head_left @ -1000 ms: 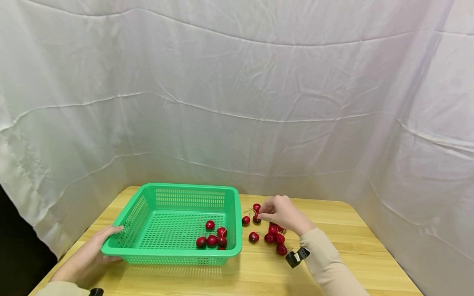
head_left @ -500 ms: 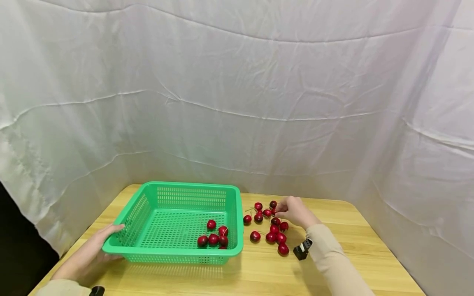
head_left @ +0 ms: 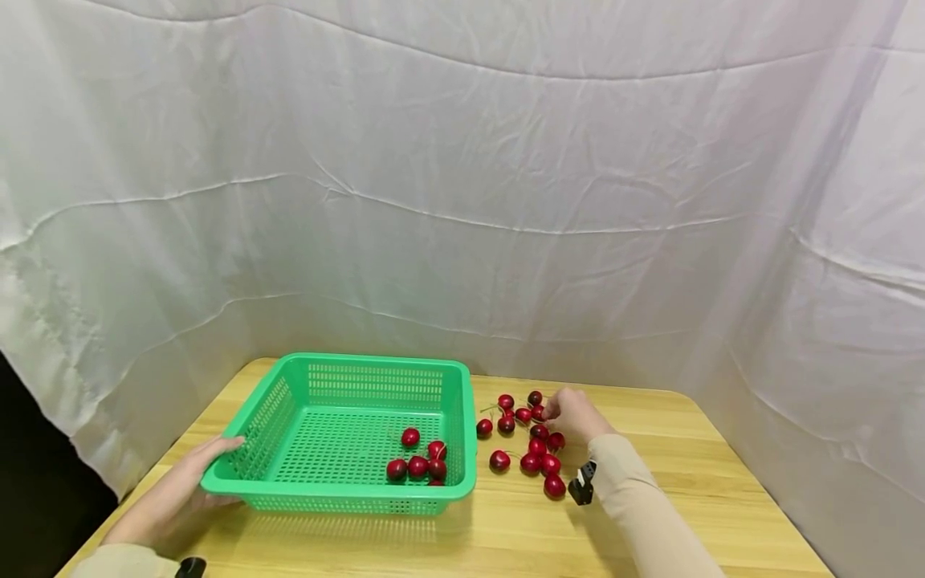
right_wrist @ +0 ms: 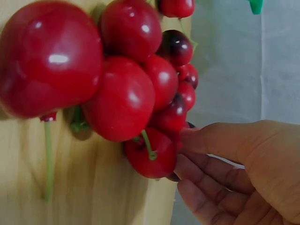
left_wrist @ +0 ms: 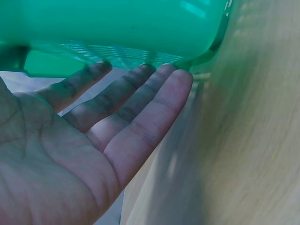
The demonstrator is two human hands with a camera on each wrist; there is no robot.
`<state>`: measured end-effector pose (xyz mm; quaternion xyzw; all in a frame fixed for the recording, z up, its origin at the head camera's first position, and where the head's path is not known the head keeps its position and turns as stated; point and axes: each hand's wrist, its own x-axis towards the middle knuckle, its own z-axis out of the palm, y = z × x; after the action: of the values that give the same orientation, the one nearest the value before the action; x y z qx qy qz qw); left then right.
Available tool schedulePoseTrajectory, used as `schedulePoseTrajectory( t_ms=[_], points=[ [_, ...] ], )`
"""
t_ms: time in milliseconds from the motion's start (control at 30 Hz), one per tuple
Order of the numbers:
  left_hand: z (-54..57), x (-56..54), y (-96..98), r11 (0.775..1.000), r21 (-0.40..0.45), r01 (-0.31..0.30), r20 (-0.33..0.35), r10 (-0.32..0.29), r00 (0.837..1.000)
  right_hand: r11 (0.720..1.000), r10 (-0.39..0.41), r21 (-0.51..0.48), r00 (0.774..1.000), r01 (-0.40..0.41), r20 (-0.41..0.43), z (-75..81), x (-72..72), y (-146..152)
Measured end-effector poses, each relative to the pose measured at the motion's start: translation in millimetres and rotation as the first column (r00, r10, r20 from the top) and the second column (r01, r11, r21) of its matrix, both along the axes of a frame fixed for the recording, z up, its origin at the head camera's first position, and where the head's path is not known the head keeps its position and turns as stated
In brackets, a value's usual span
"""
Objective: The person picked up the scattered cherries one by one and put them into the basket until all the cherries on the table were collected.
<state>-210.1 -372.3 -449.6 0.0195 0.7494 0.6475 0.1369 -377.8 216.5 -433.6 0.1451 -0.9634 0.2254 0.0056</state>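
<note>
My left hand holds the near left corner of a green plastic basket, the thumb over its rim. In the left wrist view the fingers extend along the basket's outer wall. Several red cherries lie in the basket's right part. To its right, a loose group of cherries lies on the table, some with stems. At the far right of this group my right hand pinches a cherry between thumb and fingers, low among the others. Part of that cherry is hidden by the fingertips.
The wooden table reaches back to a pale cloth curtain hanging behind and at both sides. Small black cameras sit at the wrists. A stemmed cherry lies slightly apart, near the basket's right wall.
My right hand has moved right from the left part of the loose cherries to the cherry at the group's far right. The left hand stays on the basket.
</note>
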Motion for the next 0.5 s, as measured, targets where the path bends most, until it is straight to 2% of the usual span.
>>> schedulePoseTrajectory(
  t_ms=[167, 500],
  points=[
    [1.4, -0.3, 0.9, 1.000, -0.015, 0.005, -0.007, -0.006, 1.000, 1.000, 0.004, 0.012, 1.000, -0.004, -0.017, -3.0, -0.8, 0.3],
    [2.0, 0.7, 2.5, 1.000, 0.009, 0.000, 0.003, 0.000, 1.000, 1.000, -0.010, -0.003, 1.000, 0.010, -0.029, -9.3, -4.4, -0.5]
  ],
)
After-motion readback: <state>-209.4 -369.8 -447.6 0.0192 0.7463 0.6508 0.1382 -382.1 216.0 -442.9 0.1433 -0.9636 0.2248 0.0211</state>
